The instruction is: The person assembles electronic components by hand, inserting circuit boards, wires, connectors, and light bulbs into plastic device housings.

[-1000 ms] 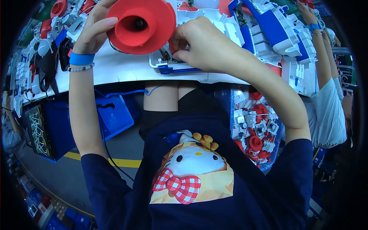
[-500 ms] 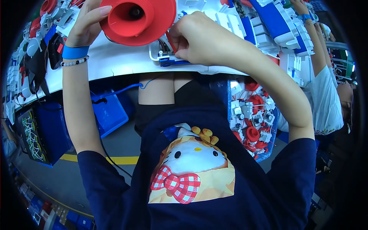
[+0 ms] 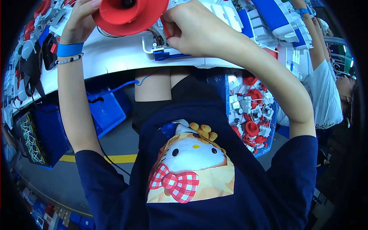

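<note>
A round red plastic horn (image 3: 147, 17), wide-flanged with a dark hole in its stepped middle, is held at its left edge by my left hand (image 3: 78, 23), fingers curled on its rim. My right hand (image 3: 189, 28) is closed in a pinch on a thin red part (image 3: 165, 26) just right of the horn; its far end is hidden. Below them on the white table lies an open white housing (image 3: 147, 48) with a blue part (image 3: 163, 56) at its near edge. Dark wires (image 3: 155, 36) run from under the horn into the housing.
White and blue housings (image 3: 272, 19) are piled at the back right. A bin (image 3: 251, 115) of red and white parts stands below the table's right side; a blue crate (image 3: 108, 115) is at lower left. Another person (image 3: 324, 96) works at far right.
The whole view has shifted slightly, so hands, horn and table sit a little higher and further left. Both hands keep their grips.
</note>
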`<state>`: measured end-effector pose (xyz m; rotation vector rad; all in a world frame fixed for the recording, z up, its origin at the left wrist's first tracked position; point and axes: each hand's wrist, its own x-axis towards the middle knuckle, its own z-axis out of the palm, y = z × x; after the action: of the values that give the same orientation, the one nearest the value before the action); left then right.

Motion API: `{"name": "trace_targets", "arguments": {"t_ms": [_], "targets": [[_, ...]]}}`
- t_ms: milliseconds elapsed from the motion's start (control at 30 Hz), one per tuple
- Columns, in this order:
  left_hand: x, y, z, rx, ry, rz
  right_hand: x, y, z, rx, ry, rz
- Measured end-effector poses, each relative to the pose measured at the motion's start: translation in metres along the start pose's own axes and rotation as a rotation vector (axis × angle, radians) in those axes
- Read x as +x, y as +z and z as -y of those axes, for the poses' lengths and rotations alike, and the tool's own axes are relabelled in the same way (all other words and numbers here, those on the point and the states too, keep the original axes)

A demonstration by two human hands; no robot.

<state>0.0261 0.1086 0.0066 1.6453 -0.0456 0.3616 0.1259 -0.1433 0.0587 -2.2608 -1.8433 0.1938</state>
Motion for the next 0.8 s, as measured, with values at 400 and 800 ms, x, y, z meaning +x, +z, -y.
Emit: {"name": "trace_targets", "arguments": {"t_ms": [400, 800], "targets": [[-0.005, 0.002, 0.001, 0.023, 0.005, -0.016, -0.003, 0.010, -0.001, -0.041, -0.046, -0.046], [-0.003, 0.000, 0.003, 0.078, 0.012, 0.043, -0.012, 0.007, 0.005, 0.034, -0.021, -0.038]]}}
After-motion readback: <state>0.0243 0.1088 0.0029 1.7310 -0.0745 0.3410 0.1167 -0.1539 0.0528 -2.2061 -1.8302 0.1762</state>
